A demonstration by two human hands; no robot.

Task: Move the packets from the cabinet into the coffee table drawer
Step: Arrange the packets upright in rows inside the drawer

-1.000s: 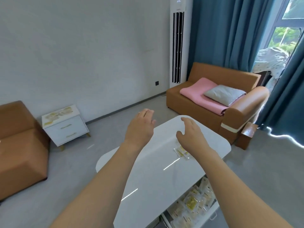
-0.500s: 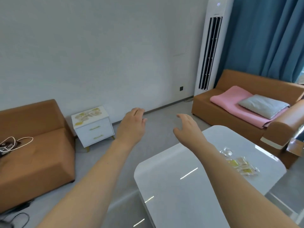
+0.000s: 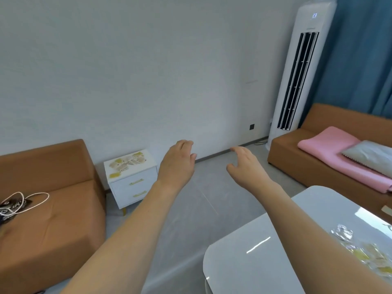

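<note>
Several yellow-and-clear packets (image 3: 127, 161) lie on top of a small white cabinet (image 3: 133, 188) with two gold-handled drawers, against the wall at the left. My left hand (image 3: 177, 163) is held out in the air, empty, just right of the cabinet in the picture but well short of it. My right hand (image 3: 246, 166) floats beside it, fingers spread, holding nothing. The glossy white coffee table (image 3: 254, 257) is at the lower right, with a few more packets (image 3: 364, 253) on its top. Its drawer is out of view.
A brown sofa seat (image 3: 51, 219) with a white cord and dark item stands left of the cabinet. Another brown sofa (image 3: 297, 158) with a pink blanket and grey cushion is at the right. A tall white air conditioner (image 3: 297, 77) stands by blue curtains. Grey floor lies between.
The view has swung left, away from the coffee table and its open drawer, toward the cabinet. Both hands stay raised and empty; the cabinet now looks larger and nearer.
</note>
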